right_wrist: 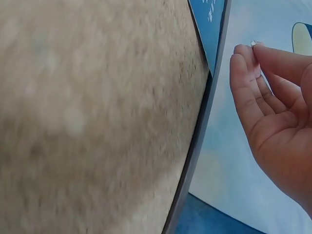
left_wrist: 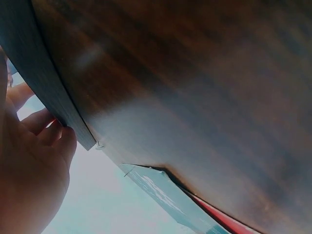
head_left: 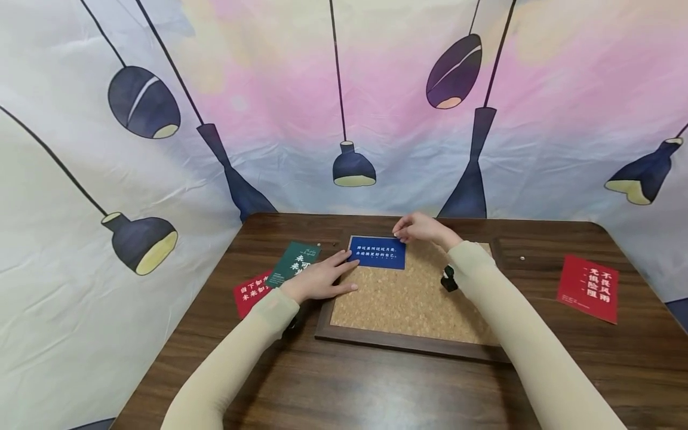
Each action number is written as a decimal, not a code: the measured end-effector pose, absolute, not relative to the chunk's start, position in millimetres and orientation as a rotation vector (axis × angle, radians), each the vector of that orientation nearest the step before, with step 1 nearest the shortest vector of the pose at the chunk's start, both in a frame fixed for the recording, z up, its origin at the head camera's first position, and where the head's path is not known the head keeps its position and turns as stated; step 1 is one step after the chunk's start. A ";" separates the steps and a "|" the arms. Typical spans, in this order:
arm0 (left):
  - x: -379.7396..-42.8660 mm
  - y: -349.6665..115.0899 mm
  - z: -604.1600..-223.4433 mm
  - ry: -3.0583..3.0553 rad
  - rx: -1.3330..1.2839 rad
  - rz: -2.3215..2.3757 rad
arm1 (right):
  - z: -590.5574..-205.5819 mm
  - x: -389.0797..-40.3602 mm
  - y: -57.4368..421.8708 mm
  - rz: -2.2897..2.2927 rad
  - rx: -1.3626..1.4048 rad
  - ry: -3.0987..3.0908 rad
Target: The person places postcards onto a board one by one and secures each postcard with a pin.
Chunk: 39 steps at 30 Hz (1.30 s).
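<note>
1 pale pin (right_wrist: 253,43) pinched, blue card (head_left: 377,252) whole only in head view

brown wood-grain table (head_left: 376,388) | pastel backdrop (head_left: 279,77) behind it | dark pendant lamps (head_left: 352,166) printed on backdrop

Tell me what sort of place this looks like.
Probably an indoor filming or craft corner, though I can't be sure: a wooden table holds a framed corkboard and printed cards, and a wrinkled, lamp-patterned backdrop hangs behind it.
</note>
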State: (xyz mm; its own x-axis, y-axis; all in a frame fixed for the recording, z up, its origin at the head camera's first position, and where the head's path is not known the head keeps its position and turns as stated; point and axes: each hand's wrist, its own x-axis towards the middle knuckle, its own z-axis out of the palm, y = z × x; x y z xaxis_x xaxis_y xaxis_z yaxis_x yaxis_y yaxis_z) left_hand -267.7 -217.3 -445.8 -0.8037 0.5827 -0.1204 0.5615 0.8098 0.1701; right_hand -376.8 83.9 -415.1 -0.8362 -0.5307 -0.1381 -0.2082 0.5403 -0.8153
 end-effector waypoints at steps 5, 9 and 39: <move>-269.6 -215.4 -443.7 2.815 0.896 0.196 | -417.3 -379.2 76.0 -1.225 -0.601 2.384; -270.2 -214.9 -445.6 2.810 0.903 0.192 | -422.0 -382.0 72.5 -1.196 -0.598 2.388; -269.5 -216.9 -447.9 2.816 0.879 0.200 | -425.6 -384.6 50.2 -1.107 -0.486 2.450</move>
